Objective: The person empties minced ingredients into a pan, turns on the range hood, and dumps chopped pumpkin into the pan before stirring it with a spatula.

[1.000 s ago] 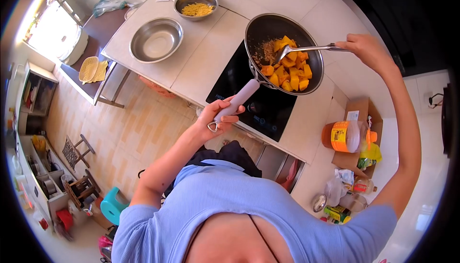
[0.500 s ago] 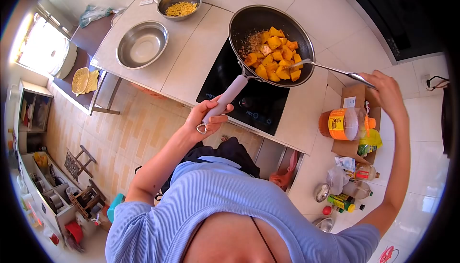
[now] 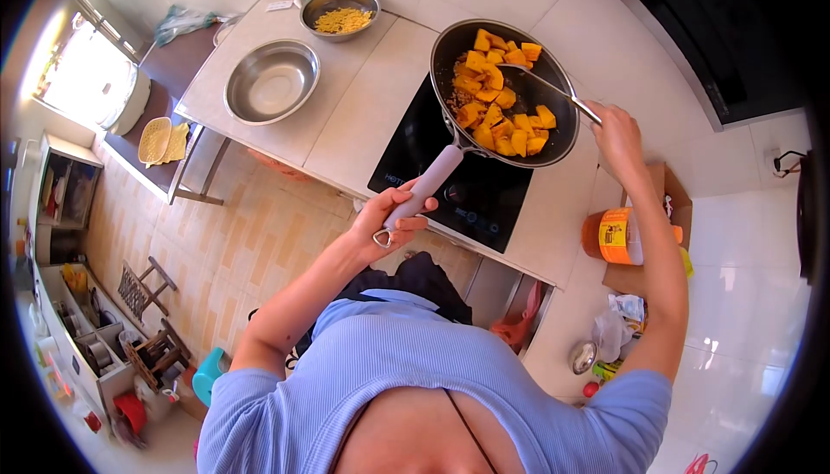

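My left hand (image 3: 386, 222) is wrapped round the pale purple handle of a dark frying pan (image 3: 445, 63), which sits over a black induction cooktop (image 3: 406, 150). Orange pumpkin chunks (image 3: 488, 89) lie in the pan, with brown minced bits among them at the left side. My right hand (image 3: 619, 137) grips the end of a long metal spatula (image 3: 550, 85). The spatula's head reaches among the chunks near the pan's far side, partly hidden by them.
A bare steel bowl (image 3: 272, 81) and a steel bowl of yellow kernels (image 3: 343, 20) stand on the counter to the left. On the right are a large orange-labelled jug (image 3: 616, 236), a cardboard box (image 3: 624, 278) and a plastic bag (image 3: 609, 336). A range hood (image 3: 692, 42) overhangs the upper right.
My right hand has moved left and up with the spatula, whose head shifted to the pan's far side. The chunks have spread apart. My left hand still holds the pan handle.
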The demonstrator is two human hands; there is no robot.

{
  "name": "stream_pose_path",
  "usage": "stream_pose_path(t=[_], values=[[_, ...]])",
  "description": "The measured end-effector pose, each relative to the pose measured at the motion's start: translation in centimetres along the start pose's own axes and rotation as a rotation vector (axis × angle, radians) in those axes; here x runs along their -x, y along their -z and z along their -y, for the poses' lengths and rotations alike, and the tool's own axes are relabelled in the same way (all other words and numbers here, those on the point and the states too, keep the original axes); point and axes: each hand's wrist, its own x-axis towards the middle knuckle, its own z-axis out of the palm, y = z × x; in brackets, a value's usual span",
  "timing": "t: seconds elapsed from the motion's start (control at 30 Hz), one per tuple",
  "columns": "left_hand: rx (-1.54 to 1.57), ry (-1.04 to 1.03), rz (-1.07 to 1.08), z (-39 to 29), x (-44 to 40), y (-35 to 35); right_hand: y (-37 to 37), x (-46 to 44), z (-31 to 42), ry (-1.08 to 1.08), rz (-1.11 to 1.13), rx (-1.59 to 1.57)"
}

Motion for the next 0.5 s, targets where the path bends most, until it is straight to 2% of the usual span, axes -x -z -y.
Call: stream_pose_path(t=[0.13,0.27,0.33,0.5], values=[[-0.003,0.002,-0.008,-0.1,0.1,-0.1,0.0,-0.5,2.5,0.088,-0.038,-0.185],[-0.004,0.005,-0.044,0.0,0.0,-0.4,2.3,1.2,3.3,0.156,0.086,0.027],[0.016,0.012,0.002,-0.1,-0.1,-0.1,3.0,2.5,2.4,0.231,0.065,0.076],[0.008,0.032,-0.047,-0.2,0.1,-0.6,7.3,4.7,0.5,0.313,0.058,0.197]])
